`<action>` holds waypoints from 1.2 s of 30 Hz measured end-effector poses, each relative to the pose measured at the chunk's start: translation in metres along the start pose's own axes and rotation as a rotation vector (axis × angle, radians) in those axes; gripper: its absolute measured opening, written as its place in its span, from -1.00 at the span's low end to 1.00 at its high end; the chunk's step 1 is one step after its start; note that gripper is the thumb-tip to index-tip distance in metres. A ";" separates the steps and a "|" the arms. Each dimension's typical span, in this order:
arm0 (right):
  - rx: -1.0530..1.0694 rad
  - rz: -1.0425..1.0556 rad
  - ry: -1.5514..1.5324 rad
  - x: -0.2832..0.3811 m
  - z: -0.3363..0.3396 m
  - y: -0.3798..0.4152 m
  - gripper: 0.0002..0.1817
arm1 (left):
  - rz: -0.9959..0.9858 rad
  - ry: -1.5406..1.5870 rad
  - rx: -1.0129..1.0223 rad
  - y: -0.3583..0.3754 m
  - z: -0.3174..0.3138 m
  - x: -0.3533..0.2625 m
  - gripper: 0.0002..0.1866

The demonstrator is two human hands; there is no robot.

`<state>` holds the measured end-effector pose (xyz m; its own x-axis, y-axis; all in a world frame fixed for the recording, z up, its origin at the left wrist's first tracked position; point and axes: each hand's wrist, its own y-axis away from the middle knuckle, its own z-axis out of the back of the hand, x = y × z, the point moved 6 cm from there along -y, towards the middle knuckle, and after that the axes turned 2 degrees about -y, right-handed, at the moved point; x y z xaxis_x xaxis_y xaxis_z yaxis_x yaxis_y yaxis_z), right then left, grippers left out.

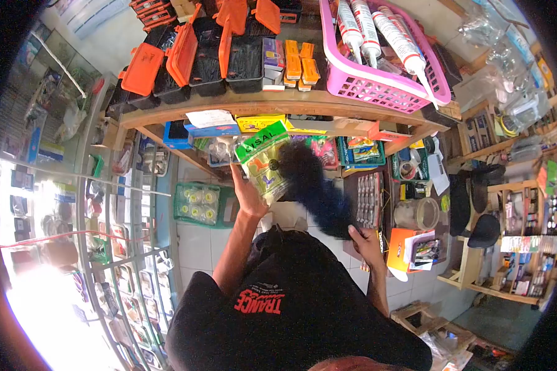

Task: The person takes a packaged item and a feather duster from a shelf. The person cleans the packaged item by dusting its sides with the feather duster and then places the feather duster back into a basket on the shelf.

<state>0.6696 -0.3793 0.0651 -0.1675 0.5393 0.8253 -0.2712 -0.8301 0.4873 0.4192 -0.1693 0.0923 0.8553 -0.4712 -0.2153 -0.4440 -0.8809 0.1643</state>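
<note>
My left hand (249,196) grips a clear plastic packet (263,170) by its lower left side. The packet has a green header with black lettering and small coloured pieces inside. In my right hand (368,246) is the lower end of a dark, fluffy feather duster (322,195), closed in my fingers. The duster slants up to the left, and its blurred tip lies against or just in front of the packet's right edge. Whatever handle it has is hidden in my hand.
A wooden shelf (278,102) ahead bears black bins with orange lids (143,68) and a pink basket (377,89) of sealant tubes. A green tray (198,204) stands left, a clear round tub (416,214) right. Glass cases (114,247) line the left side.
</note>
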 end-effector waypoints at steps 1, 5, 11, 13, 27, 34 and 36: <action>0.013 -0.022 -0.029 0.001 -0.001 0.001 -0.50 | 0.004 -0.013 0.055 -0.002 0.006 -0.004 -0.11; 0.025 0.077 0.047 0.012 0.000 -0.001 -0.49 | -0.031 -0.135 -0.060 0.000 0.014 -0.010 -0.06; 0.092 0.060 0.085 0.018 -0.008 0.000 -0.44 | -0.056 -0.182 0.061 0.003 0.017 -0.014 -0.15; 0.019 0.044 0.037 0.016 -0.009 -0.003 -0.44 | 0.019 -0.146 0.018 0.000 0.025 -0.009 -0.14; -0.040 0.079 -0.057 0.008 -0.017 -0.007 -0.49 | -0.005 -0.256 -0.026 -0.006 0.042 -0.001 -0.25; -0.014 0.093 -0.062 0.020 -0.025 -0.010 -0.47 | 0.009 -0.361 -0.108 -0.003 0.046 0.004 -0.18; -0.076 0.057 -0.139 0.025 -0.025 -0.014 -0.47 | -0.002 -0.366 -0.063 -0.006 0.047 0.006 -0.22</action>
<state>0.6458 -0.3510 0.0720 -0.0537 0.4625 0.8850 -0.3367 -0.8428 0.4200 0.4144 -0.1690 0.0450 0.6993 -0.4644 -0.5435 -0.4154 -0.8827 0.2197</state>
